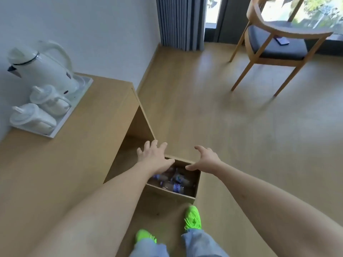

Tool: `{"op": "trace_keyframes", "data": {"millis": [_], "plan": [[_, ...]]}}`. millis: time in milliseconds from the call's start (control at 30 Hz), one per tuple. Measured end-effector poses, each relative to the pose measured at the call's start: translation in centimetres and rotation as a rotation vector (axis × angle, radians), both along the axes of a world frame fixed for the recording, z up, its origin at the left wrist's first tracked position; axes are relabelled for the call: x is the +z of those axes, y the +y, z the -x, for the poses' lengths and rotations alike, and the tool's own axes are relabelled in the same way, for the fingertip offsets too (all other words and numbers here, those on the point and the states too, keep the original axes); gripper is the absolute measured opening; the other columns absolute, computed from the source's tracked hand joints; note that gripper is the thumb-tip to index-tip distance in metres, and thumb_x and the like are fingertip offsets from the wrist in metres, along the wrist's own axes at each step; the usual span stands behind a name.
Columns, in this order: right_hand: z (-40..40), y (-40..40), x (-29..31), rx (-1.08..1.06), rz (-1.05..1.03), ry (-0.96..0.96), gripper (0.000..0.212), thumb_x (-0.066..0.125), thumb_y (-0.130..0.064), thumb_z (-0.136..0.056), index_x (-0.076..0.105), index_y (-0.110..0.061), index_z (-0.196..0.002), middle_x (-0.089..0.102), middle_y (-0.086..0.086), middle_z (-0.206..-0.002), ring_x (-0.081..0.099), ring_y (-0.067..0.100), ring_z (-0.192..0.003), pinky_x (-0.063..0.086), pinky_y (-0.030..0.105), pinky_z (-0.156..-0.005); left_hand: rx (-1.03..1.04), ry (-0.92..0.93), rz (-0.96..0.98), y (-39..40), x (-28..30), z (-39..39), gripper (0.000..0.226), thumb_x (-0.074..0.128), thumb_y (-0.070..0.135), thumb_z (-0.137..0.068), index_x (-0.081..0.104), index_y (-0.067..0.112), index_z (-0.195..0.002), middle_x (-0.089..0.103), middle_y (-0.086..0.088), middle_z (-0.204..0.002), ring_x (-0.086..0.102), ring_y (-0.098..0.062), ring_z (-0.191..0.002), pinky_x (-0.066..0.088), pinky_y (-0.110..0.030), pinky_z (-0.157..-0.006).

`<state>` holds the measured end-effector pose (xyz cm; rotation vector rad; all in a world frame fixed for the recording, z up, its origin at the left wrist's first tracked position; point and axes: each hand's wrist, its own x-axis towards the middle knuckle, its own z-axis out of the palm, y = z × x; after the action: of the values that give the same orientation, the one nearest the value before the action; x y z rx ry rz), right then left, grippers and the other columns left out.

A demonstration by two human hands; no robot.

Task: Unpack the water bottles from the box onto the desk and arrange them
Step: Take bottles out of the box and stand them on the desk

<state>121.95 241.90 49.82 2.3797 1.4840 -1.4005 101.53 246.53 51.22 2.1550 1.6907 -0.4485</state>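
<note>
An open cardboard box (pixel 172 195) stands on the wooden floor beside the desk's end panel. Several water bottles (pixel 176 185) with purple-blue labels lie inside it. My left hand (pixel 155 157) hovers over the box's far left corner with fingers spread, holding nothing. Above the far right rim is my right hand (pixel 205 160), also open with the thumb pointing inward. The light wooden desk (pixel 61 164) fills the left side, its top well above the box.
On the desk's far left a white tray (pixel 61 127) carries a white kettle (pixel 42 69) and two lidded cups (pixel 46 99). A wooden chair (pixel 274 43) with a dark seat stands far right near the curtain. My green shoes (pixel 192 217) are just behind the box.
</note>
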Motion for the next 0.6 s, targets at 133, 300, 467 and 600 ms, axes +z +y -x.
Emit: {"op": "trace_keyframes", "data": {"millis": [133, 300, 467, 600], "plan": [[0.1, -1.2, -5.1, -0.008, 0.109, 0.033, 0.108, 0.085, -0.057, -0.058, 0.033, -0.034, -0.149, 0.046, 0.008, -0.139, 0.047, 0.03, -0.128, 0.046, 0.044, -0.103, -0.005, 0.031, 0.097, -1.1, -5.0, 0.2, 0.08, 0.041, 0.073, -0.074, 0.029, 0.038, -0.144, 0.024, -0.003, -0.156, 0.016, -0.028, -0.143, 0.022, -0.056, -0.111], [1.2, -2.5, -12.4, -0.059, 0.21, 0.08, 0.108, 0.086, -0.054, -0.058, 0.035, -0.03, -0.149, 0.05, 0.01, -0.136, 0.051, 0.029, -0.125, 0.046, 0.038, -0.102, 0.01, 0.028, 0.224, -1.8, -12.3, 1.2, 0.079, 0.04, 0.075, -0.073, 0.031, 0.037, -0.143, 0.026, -0.003, -0.155, 0.019, -0.027, -0.142, 0.024, -0.052, -0.109], [3.0, -2.5, -24.6, -0.126, 0.316, 0.105, 0.105, 0.084, -0.054, -0.064, 0.034, -0.025, -0.15, 0.048, 0.013, -0.141, 0.049, 0.031, -0.129, 0.044, 0.037, -0.104, 0.037, 0.037, 0.305, -0.4, -24.3, 3.1, 0.078, 0.042, 0.073, -0.076, 0.034, 0.033, -0.143, 0.032, -0.006, -0.153, 0.022, -0.027, -0.141, 0.026, -0.052, -0.11], [4.3, -2.4, -34.2, -0.168, 0.377, 0.096, 0.101, 0.082, -0.055, -0.068, 0.034, -0.022, -0.15, 0.047, 0.013, -0.142, 0.05, 0.031, -0.128, 0.043, 0.037, -0.104, 0.048, 0.042, 0.306, 1.0, -34.3, 4.4, 0.076, 0.044, 0.071, -0.077, 0.039, 0.031, -0.141, 0.037, -0.004, -0.15, 0.026, -0.026, -0.139, 0.03, -0.05, -0.109]]}}
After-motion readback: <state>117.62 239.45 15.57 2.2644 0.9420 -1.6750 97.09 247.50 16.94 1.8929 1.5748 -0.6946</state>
